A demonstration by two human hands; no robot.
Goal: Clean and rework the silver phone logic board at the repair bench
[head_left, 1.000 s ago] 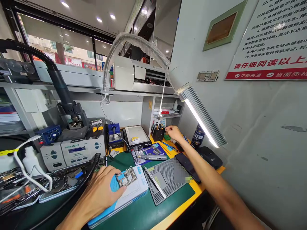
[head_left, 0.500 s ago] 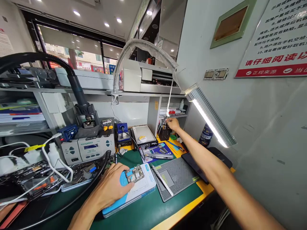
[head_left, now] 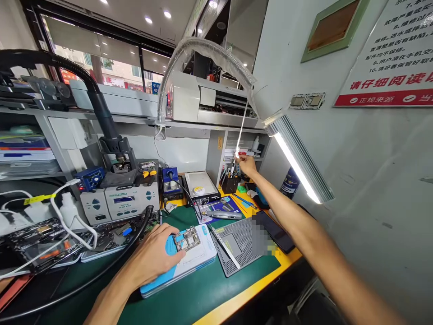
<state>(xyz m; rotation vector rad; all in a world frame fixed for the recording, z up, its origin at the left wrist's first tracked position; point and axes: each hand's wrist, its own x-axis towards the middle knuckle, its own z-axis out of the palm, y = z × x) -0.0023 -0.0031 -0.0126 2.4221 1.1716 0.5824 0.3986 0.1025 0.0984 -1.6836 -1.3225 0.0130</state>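
Circuit board (head_left: 188, 238) lies on a blue-and-white box stack (head_left: 199, 255), the left hand (head_left: 157, 250) spread around the board's left end, though whether it pinches cannot be told; the right hand (head_left: 246, 165) has a slim tool (head_left: 233, 169) in a narrow grip above a black holder (head_left: 230, 185). Bare green mat (head_left: 189, 293) separates the stack from the yellow front edge of the desk (head_left: 257, 287), with a gray wall (head_left: 372, 180) bounding the right.
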